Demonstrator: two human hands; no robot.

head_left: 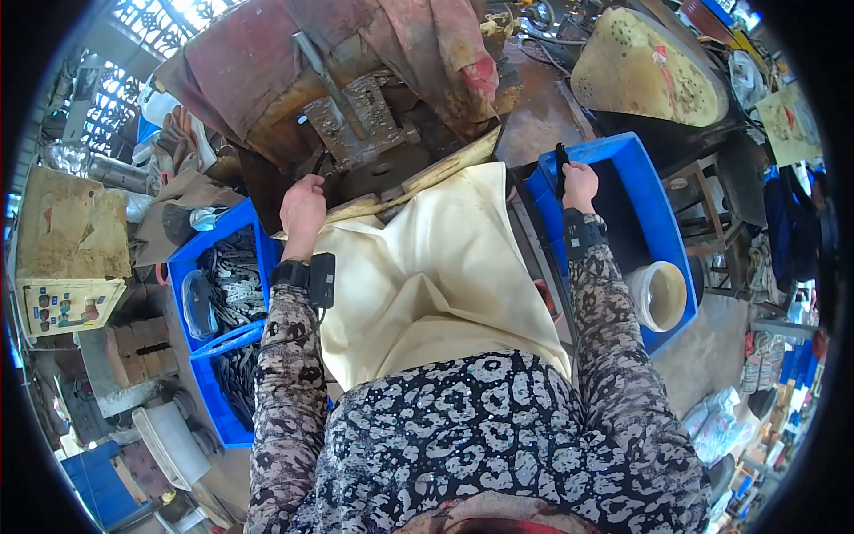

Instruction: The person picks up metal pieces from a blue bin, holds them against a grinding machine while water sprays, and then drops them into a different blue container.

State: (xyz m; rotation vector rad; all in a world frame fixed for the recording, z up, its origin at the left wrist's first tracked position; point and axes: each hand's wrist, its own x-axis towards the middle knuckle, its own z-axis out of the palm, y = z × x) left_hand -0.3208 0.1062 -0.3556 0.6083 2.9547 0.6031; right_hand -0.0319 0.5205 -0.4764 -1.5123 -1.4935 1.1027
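Observation:
My left hand (pixel 304 212) is closed at the front left of a grimy machine, just beside its worn metal work area (pixel 384 169). A thin dark piece juts up from its fingers, too small to name. My right hand (pixel 581 187) is raised over the near-left wall of a blue bin (pixel 654 191). Its fingers pinch a short dark flat strip (pixel 560 171), held upright. A cream apron (pixel 427 276) spreads over my lap, its upper edge against the machine's front board (pixel 454 165).
On the left stand two blue bins (pixel 220 343) with many dark metal strips (pixel 236 276). A white bucket (pixel 660 296) sits in the right bin's near end. A metal rod (pixel 329 84) sticks up from the machine under reddish cloth (pixel 240 71). A control box (pixel 71 307) stands far left.

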